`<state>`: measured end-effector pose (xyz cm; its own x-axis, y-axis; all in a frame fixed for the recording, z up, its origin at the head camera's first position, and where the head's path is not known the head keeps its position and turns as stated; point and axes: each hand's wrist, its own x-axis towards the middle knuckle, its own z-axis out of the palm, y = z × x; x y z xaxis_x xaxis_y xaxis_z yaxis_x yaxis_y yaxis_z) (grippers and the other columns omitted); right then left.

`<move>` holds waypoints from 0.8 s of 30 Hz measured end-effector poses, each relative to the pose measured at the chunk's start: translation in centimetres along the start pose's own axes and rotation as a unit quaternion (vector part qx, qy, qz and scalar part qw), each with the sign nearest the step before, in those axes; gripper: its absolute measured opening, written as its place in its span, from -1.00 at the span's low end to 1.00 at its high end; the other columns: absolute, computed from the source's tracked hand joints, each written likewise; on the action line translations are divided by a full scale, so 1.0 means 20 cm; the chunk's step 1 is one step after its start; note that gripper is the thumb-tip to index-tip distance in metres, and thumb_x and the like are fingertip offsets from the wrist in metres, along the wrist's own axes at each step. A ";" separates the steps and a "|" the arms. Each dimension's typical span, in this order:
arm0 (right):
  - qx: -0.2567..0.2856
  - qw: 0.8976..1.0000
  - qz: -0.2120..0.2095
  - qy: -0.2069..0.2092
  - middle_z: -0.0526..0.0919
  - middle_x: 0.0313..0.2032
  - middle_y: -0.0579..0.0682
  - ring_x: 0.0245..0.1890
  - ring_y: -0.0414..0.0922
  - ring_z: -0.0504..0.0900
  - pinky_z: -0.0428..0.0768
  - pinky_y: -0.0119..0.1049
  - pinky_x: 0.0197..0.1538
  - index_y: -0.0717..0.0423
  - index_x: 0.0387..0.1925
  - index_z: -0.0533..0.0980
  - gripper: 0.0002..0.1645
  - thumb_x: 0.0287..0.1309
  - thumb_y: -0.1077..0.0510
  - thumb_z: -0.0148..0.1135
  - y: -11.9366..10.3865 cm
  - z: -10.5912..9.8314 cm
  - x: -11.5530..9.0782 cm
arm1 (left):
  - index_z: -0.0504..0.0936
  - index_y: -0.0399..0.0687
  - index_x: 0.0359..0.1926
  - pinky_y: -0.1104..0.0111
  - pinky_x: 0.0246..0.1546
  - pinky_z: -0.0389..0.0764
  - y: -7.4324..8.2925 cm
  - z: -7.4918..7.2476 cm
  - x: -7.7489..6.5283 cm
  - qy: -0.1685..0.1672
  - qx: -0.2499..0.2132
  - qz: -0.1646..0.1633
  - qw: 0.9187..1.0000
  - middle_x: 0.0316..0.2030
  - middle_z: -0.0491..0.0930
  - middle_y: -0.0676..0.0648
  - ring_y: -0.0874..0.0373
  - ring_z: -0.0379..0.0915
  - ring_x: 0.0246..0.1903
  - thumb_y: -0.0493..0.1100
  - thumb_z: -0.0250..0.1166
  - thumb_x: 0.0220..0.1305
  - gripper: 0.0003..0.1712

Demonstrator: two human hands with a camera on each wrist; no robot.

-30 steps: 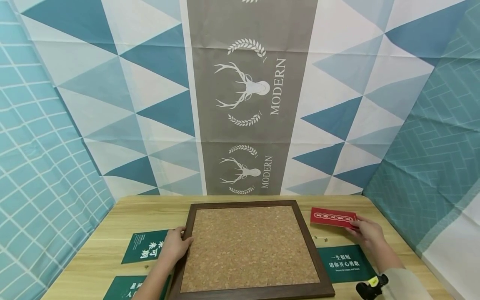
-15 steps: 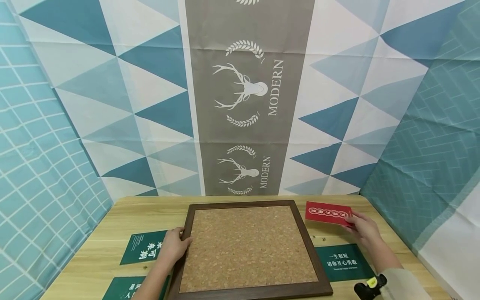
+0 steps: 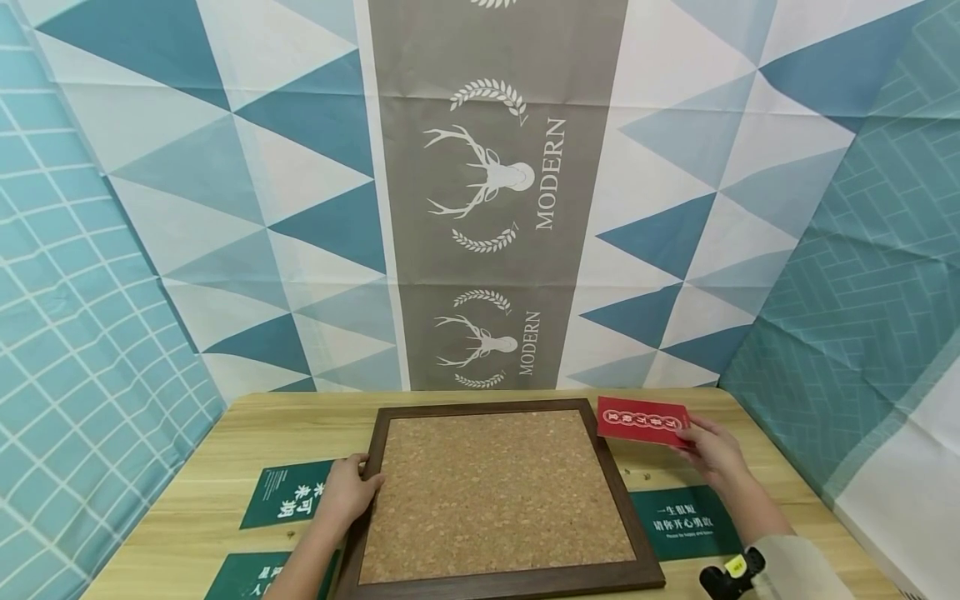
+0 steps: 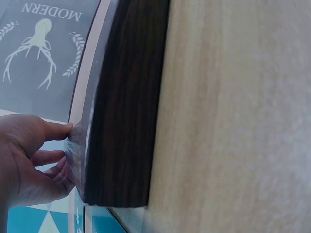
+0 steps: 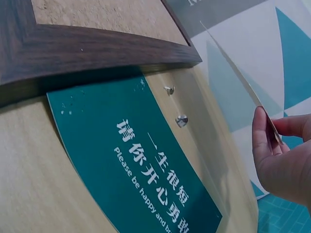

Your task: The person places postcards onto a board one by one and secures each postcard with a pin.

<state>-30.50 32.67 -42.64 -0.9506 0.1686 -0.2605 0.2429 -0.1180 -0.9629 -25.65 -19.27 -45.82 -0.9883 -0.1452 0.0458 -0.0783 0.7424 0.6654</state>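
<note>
A dark-framed cork board [image 3: 498,500] lies flat in the middle of the table in the head view. My left hand [image 3: 348,492] grips its left side, thumb on the frame and fingers bent at the edge, closer in the left wrist view, where the dark frame [image 4: 126,107] fills the middle. Between thumb and fingers, my right hand [image 3: 716,457] pinches the right end of a red card [image 3: 637,433] with pale printed characters. The card's far left corner overlaps the board's right frame in the head view. Edge-on, the red card [image 5: 245,85] rises above the table in the right wrist view.
A green printed card [image 3: 686,523] lies partly under the board's right side. Two more green cards, upper [image 3: 288,493] and lower [image 3: 247,575], lie at left beside and under my left forearm. Small metal pushpins [image 5: 181,121] sit on the wood table [image 3: 247,425]. Patterned cloth [image 3: 480,208] hangs behind.
My right hand has moved left and slightly away from me with the red card, bringing it from beside the cork board to its right frame. My left hand stays at the board's left side.
</note>
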 end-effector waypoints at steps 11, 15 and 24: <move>-0.014 1.000 -0.014 -0.004 0.52 -0.43 -0.22 -0.51 -0.30 0.63 0.63 -0.46 -0.33 0.20 0.44 -0.11 -0.19 0.27 0.26 0.03 0.00 0.07 -0.03 | 0.31 -0.58 0.16 0.04 -0.24 0.58 -0.01 0.00 0.00 0.005 -0.003 0.003 1.000 0.02 0.34 -0.57 -0.35 0.43 -0.08 -0.26 0.20 0.22 -0.42; -0.014 1.000 -0.013 -0.006 0.49 -0.39 -0.20 -0.49 -0.31 0.62 0.64 -0.44 -0.29 0.20 0.44 -0.11 -0.18 0.26 0.26 0.03 -0.01 0.09 -0.03 | 0.31 -0.58 0.16 0.05 -0.25 0.58 -0.01 0.01 0.00 0.006 -0.005 0.000 1.000 0.02 0.33 -0.58 -0.35 0.43 -0.08 -0.26 0.20 0.22 -0.42; -0.009 1.000 -0.017 -0.012 0.45 -0.23 -0.07 -0.47 -0.30 0.61 0.63 -0.46 -0.30 0.23 0.43 -0.09 -0.20 0.26 0.29 0.03 0.00 0.14 -0.04 | 0.30 -0.57 0.17 0.05 -0.24 0.58 -0.01 0.01 0.00 0.005 -0.007 -0.005 1.000 0.03 0.32 -0.58 -0.34 0.43 -0.08 -0.25 0.20 0.23 -0.41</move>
<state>-30.24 29.72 -42.18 -0.9626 0.1493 -0.2260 0.2137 -0.0942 -0.9723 -25.56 -19.33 -46.10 -0.9862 -0.1588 0.0463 -0.0859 0.7312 0.6767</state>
